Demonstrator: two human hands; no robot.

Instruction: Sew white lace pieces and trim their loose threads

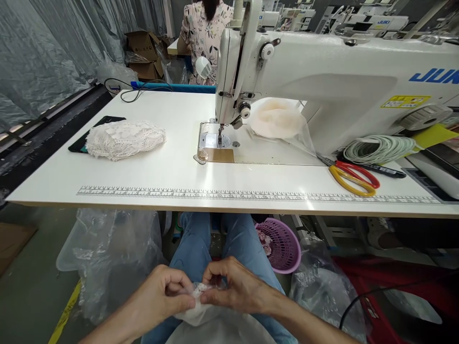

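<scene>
Over my lap, my left hand (pixel 174 291) pinches the gathered edge of a sheer white fabric (pixel 222 325). Close beside it my right hand (pixel 229 286) grips the same edge between thumb and fingers. A bit of lacy trim shows between the fingertips, and the rest of the cloth drapes down over my thighs. Above, on the table, stands a white sewing machine (pixel 315 71) with its needle and presser foot (pixel 220 136) over the metal plate; no cloth lies under the foot. A bundle of white lace (pixel 125 138) rests at the table's left.
Red-and-yellow scissors (pixel 353 177) and a coil of pale cord (pixel 380 148) lie right of the machine. Cream fabric pieces (pixel 278 119) sit behind the needle. A purple basket (pixel 283 246) and plastic bags (pixel 114 253) stand below the table edge. Another person (pixel 206 38) is beyond.
</scene>
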